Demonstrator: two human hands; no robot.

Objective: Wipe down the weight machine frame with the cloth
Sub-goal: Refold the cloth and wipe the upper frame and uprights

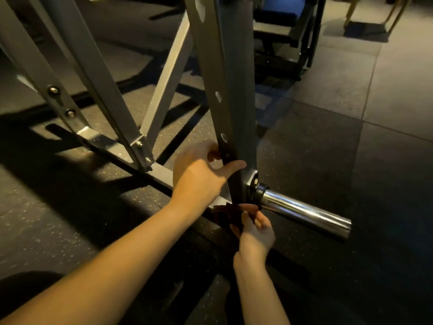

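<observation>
Speckled rubber floor [70,219], blue-padded bench [281,7], yellow legs [396,15]

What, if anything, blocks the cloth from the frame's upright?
Nothing visible: the right hand holds the cloth at the foot of the upright, below the left hand gripping it; the chrome peg sticks out alongside.

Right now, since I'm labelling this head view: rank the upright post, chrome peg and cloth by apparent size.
upright post
chrome peg
cloth, smallest as seen, though partly hidden by the right hand

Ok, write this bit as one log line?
left hand: grips upright post | right hand: holds cloth at post base
</observation>
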